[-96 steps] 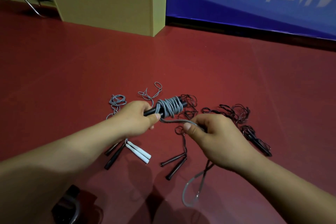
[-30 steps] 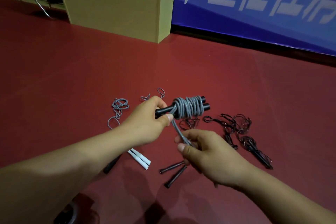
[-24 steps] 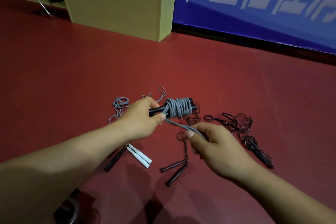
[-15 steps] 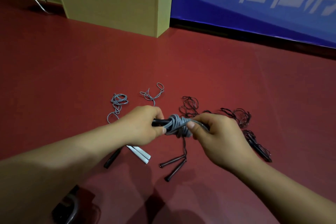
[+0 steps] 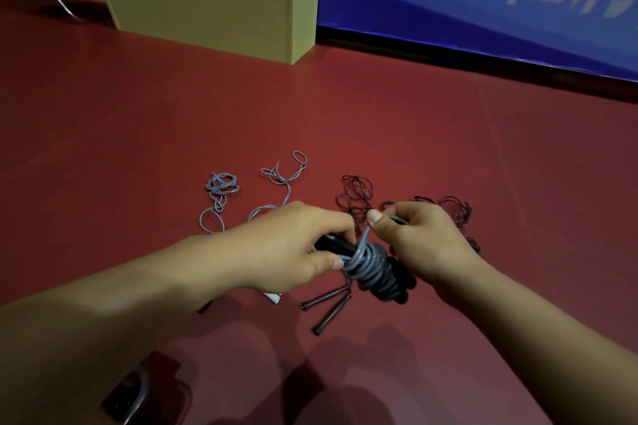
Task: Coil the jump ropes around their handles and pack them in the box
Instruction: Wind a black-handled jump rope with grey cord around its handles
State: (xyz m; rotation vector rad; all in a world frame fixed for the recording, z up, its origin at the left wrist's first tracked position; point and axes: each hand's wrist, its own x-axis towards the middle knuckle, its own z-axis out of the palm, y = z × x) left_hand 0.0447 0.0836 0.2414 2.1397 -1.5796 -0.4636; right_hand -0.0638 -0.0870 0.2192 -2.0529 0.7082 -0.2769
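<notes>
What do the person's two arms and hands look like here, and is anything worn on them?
Both forearms are bare as far as the view reaches: no sleeve shows. The left hand and the right hand wear no gloves, and no ring, watch or bracelet is visible. The thumbnails look short and unpainted.

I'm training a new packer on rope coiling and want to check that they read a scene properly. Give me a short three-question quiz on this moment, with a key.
1. True or false: the grey rope is wound around black handles.
2. What does each hand do? A) the left hand grips the handles and the right hand pinches the rope's free end; B) both hands lie flat on the floor; C) the right hand holds a box.
3. Fill in: two loose dark handles lie on the red ____.

Key: 1 true; 2 A; 3 floor.
</notes>
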